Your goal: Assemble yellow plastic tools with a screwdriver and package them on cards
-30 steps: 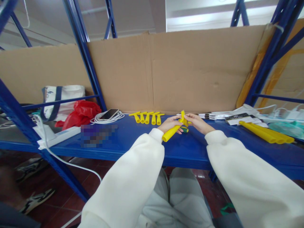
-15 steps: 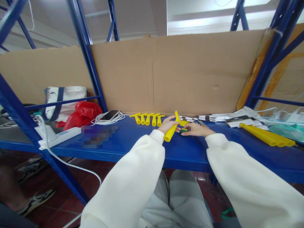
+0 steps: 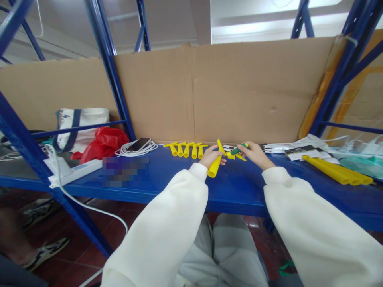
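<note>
My left hand (image 3: 207,159) is closed around a yellow tapered tube (image 3: 213,167), its wide open end tilted down toward me. Just right of it, my right hand (image 3: 255,154) pinches a small tool with a green and yellow handle (image 3: 239,149), which points left toward the tube; its exact kind is too small to make out. Small yellow pieces (image 3: 240,157) lie on the blue shelf under the tool. To the left stands a row of several yellow T-shaped pieces (image 3: 186,151), each a tube with a crossbar.
Several long yellow tubes (image 3: 332,170) lie at the right beside a black-and-white card (image 3: 302,153). At left are a phone (image 3: 139,144) on a coiled white cable, a power strip (image 3: 77,172) and a red bag (image 3: 104,141). A cardboard panel (image 3: 239,91) stands behind.
My right hand has lifted and moved slightly right, bringing the green tool up from near the shelf and angling it. The yellow tube in my left hand has shifted a little.
</note>
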The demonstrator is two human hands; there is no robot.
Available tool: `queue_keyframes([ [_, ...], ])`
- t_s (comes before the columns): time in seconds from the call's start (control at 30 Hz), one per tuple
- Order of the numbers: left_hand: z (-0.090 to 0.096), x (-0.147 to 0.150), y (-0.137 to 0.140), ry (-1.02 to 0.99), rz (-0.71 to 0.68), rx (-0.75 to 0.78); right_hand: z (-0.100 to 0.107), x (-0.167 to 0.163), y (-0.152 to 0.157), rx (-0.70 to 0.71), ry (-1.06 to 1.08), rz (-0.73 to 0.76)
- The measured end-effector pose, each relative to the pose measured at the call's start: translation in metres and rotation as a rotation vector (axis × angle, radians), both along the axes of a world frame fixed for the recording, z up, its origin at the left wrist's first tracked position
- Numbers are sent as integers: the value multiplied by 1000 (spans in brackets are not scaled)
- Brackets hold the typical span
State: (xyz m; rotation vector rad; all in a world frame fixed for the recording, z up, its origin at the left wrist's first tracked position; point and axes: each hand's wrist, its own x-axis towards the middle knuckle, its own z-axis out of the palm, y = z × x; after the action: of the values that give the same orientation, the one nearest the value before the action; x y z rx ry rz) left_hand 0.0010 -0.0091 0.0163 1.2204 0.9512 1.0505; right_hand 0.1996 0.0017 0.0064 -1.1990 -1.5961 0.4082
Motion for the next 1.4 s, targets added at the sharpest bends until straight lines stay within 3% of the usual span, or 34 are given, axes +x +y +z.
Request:
queue_keyframes([
  [0.27, -3, -1, 5, 25, 33, -41, 3, 10, 8, 103, 331, -214],
  [0.7, 1, 0, -1, 53, 0, -42, 3, 14, 15, 92, 515, -85],
  [1.23, 4, -1, -4, 71, -43, -27, 3, 15, 16, 88, 562, -83],
  [1.4, 4, -1, -4, 52, -52, -17, 7, 11, 11, 45, 672, -133],
])
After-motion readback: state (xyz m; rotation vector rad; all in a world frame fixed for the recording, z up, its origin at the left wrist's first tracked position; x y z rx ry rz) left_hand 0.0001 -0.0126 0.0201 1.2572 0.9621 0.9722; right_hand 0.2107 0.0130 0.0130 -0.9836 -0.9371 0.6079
